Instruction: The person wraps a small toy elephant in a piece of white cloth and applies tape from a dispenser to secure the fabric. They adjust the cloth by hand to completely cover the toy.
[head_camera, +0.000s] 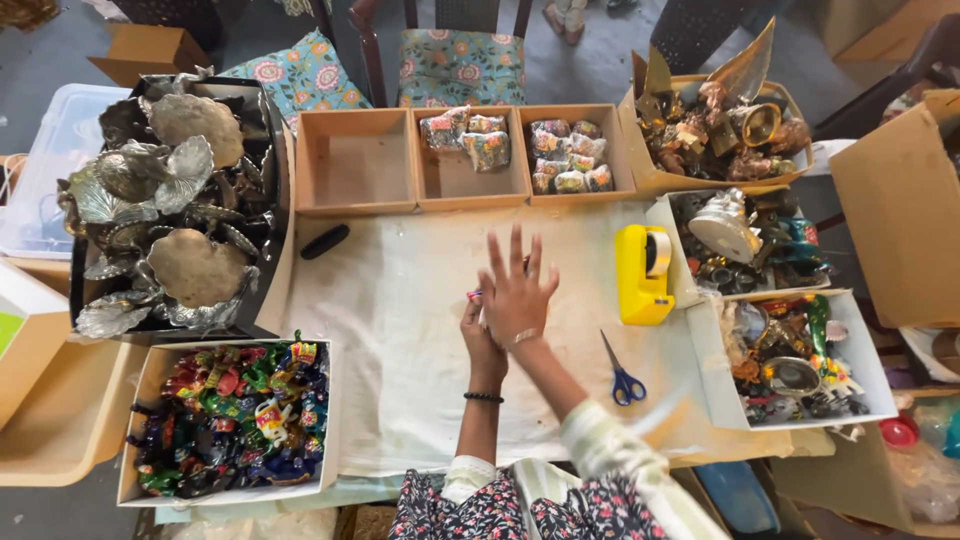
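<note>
— Cream cloth (400, 330) covers the table from the lower middle of the frame up to the row of boxes. What lies nearest the person?

— At the bottom, the floral sleeves, and just above them, right of centre, blue-handled scissors (622, 378) flat on the cloth. At lower left a shallow white cardboard box of small figurines in bright foil colours (235, 415).

— And the hands?

— They meet at the centre of the frame. The right hand (518, 298) is spread wide, fingers fanned upward, gripping nothing that I can see. The left hand (480, 340), with a dark beaded bracelet at the wrist, sits partly under it; a small pink-and-white item (473, 295) peeks out at its fingertips, so it seems pinched there, though the overlap hides the grip itself.

— To the right of them?

— A yellow tape dispenser (643, 275) stands on the cloth, near the hands but apart. Beyond it, at the right edge, two white trays of mixed metal trinkets (790, 365), one behind the other.

— Left side?

— A black tray heaped with silver leaf-shaped metal dishes (175, 215), and a small black oblong object (325, 241) just beside it on the cloth.

— Farthest away?

— Three open brown cardboard boxes (465, 160) in a row along the top: the left one bare, the middle and right holding wrapped packets. At upper right, a box of brass and copper ornaments (720, 125).
</note>
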